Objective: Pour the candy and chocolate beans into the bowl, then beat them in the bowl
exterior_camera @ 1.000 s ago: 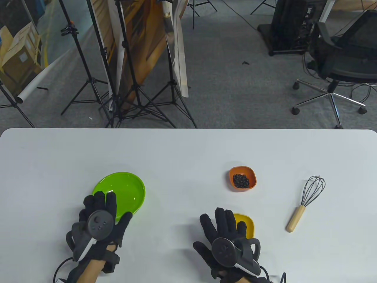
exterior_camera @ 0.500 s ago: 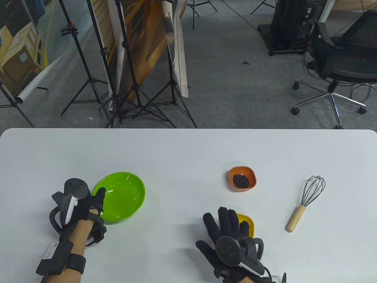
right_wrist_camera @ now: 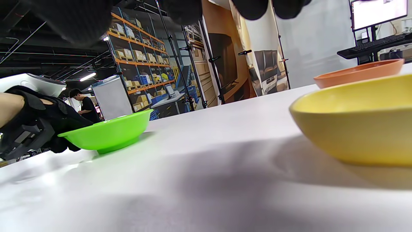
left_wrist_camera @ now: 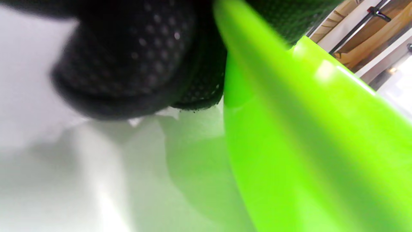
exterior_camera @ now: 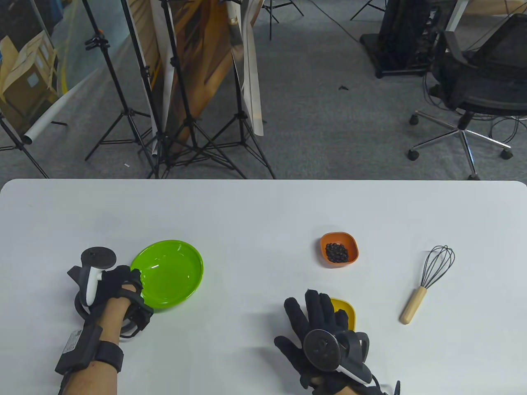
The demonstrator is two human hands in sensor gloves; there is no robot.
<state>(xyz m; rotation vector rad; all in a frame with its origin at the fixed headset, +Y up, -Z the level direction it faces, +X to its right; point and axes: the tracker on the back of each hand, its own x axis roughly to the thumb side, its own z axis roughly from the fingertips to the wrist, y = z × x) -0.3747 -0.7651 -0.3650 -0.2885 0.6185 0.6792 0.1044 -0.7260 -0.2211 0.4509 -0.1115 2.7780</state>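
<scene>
An empty green bowl [exterior_camera: 171, 273] sits at the table's left. My left hand [exterior_camera: 134, 279] is turned on its side at the bowl's left rim. In the left wrist view its fingers [left_wrist_camera: 135, 64] curl under the green bowl [left_wrist_camera: 305, 145] and pinch the rim. My right hand [exterior_camera: 315, 308] hovers with straight, spread fingers over the left part of a small yellow dish [exterior_camera: 348, 314], holding nothing. The contents of the yellow dish [right_wrist_camera: 357, 122] are hidden. An orange dish [exterior_camera: 353, 247] farther back holds dark chocolate beans [exterior_camera: 336, 252].
A whisk [exterior_camera: 428, 279] with a wooden handle lies at the right, wires pointing away. The white table [exterior_camera: 247, 214] ends at its far edge, with light-stand tripods [exterior_camera: 185, 135] and an office chair [exterior_camera: 473, 94] on the floor beyond.
My left hand swung from above the bowl's near edge to its left side, rolled onto its edge and took hold of the rim. My right hand shifted slightly right.
</scene>
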